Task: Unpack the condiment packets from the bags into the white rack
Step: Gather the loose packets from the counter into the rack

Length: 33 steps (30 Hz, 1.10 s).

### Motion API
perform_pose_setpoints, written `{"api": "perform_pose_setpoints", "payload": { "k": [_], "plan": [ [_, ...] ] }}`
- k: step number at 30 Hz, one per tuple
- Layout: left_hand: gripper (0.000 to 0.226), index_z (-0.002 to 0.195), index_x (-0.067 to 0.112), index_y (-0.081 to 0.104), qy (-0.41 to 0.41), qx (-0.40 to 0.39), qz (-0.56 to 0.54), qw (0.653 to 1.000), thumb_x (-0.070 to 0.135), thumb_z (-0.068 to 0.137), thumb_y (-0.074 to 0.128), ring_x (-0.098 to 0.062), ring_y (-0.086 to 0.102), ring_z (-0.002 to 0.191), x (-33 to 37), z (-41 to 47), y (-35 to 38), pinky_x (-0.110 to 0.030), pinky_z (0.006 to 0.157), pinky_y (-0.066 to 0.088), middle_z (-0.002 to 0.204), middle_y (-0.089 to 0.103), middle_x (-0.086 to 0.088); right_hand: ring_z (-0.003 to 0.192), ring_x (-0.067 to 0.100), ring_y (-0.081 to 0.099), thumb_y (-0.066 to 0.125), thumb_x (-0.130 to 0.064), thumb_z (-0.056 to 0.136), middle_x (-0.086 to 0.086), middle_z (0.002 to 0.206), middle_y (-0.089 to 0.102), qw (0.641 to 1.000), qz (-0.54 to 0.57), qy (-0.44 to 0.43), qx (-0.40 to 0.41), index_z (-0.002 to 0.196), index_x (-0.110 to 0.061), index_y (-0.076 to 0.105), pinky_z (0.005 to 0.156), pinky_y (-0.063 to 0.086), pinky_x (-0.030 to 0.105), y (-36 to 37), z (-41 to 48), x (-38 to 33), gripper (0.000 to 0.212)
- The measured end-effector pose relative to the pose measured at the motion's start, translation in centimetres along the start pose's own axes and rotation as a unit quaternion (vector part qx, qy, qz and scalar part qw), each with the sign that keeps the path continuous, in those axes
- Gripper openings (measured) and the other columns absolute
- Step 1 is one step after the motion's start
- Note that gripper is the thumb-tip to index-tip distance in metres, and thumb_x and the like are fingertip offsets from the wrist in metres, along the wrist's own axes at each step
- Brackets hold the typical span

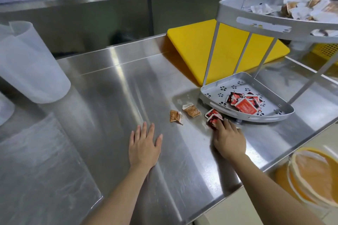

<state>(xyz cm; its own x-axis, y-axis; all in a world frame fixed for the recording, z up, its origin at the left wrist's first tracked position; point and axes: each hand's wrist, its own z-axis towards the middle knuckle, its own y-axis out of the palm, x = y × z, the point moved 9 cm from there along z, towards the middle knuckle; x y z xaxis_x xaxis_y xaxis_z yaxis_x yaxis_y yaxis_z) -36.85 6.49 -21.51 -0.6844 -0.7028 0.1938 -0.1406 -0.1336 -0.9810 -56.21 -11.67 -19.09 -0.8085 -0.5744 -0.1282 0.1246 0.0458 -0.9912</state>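
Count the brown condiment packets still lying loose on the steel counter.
2. One brown packet lies ahead of the left hand; the other sits just right of it, near the rack's lower tray. The right hand may hide more.

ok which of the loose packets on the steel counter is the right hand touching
The red packets beside the white rack's lower tray; the right hand fingertips rest on them. The two brown packets lie untouched.
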Motion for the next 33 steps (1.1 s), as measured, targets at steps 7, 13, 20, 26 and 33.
{"api": "perform_pose_setpoints", "payload": {
  "k": [7, 13, 20, 26, 33],
  "plan": [
    [0.075, 0.146, 0.025, 0.020, 0.005, 0.002, -0.003, 1.000, 0.058, 0.083, -0.003, -0.020, 0.011, 0.146, 0.1, -0.2, -0.1, -0.037, 0.118, 0.006, 0.157, 0.017, 0.000, 0.123, 0.033, 0.042, 0.054, -0.035, 0.086, 0.017, 0.130, 0.051, 0.990, 0.124, 0.059, -0.023, 0.105, -0.005, 0.050, 0.098, 0.032, 0.046, 0.2, 1.6, 0.9, 0.035],
    [0.061, 0.147, 0.023, 0.016, 0.034, -0.019, -0.010, 0.999, 0.051, 0.093, 0.013, -0.018, 0.005, 0.146, 1.3, -1.0, 0.1, -0.033, 0.118, 0.001, 0.158, 0.012, -0.002, 0.115, 0.037, 0.049, 0.067, -0.025, 0.075, 0.017, 0.122, 0.055, 0.967, 0.191, 0.132, -0.107, 0.118, -0.010, 0.044, 0.098, 0.038, 0.049, 0.6, 3.6, 2.6, 0.051],
    [0.091, 0.148, 0.026, 0.007, 0.167, -0.071, -0.030, 0.983, 0.068, 0.070, -0.015, -0.019, -0.004, 0.146, 9.2, -2.5, 1.3, -0.032, 0.112, -0.010, 0.159, 0.000, -0.002, 0.094, 0.032, 0.061, 0.065, -0.023, 0.079, 0.017, 0.102, 0.067, 0.941, 0.263, 0.138, -0.162, 0.098, -0.009, 0.055, 0.086, 0.049, 0.041, 1.8, 2.0, 1.6, 0.025],
    [0.097, 0.148, 0.029, 0.005, 0.220, -0.086, -0.022, 0.971, 0.067, 0.062, -0.021, -0.022, -0.003, 0.146, 13.6, -1.9, 2.3, -0.034, 0.113, -0.009, 0.159, 0.002, -0.003, 0.074, 0.021, 0.061, 0.057, -0.017, 0.087, 0.011, 0.088, 0.064, 0.894, 0.386, 0.163, -0.161, 0.085, -0.012, 0.055, 0.064, 0.049, 0.031, -0.6, -0.9, 1.5, 0.006],
    [0.091, 0.147, 0.028, 0.007, 0.230, -0.058, -0.013, 0.971, 0.066, 0.069, -0.018, -0.020, 0.001, 0.146, 13.5, -1.7, 2.3, -0.035, 0.116, -0.006, 0.159, 0.008, -0.002, 0.030, 0.006, 0.029, 0.055, -0.005, 0.087, -0.001, 0.044, 0.045, 0.698, 0.669, 0.209, -0.151, 0.071, -0.010, 0.052, 0.030, 0.019, 0.013, -4.9, 0.1, 3.3, 0.018]
  ]
}}
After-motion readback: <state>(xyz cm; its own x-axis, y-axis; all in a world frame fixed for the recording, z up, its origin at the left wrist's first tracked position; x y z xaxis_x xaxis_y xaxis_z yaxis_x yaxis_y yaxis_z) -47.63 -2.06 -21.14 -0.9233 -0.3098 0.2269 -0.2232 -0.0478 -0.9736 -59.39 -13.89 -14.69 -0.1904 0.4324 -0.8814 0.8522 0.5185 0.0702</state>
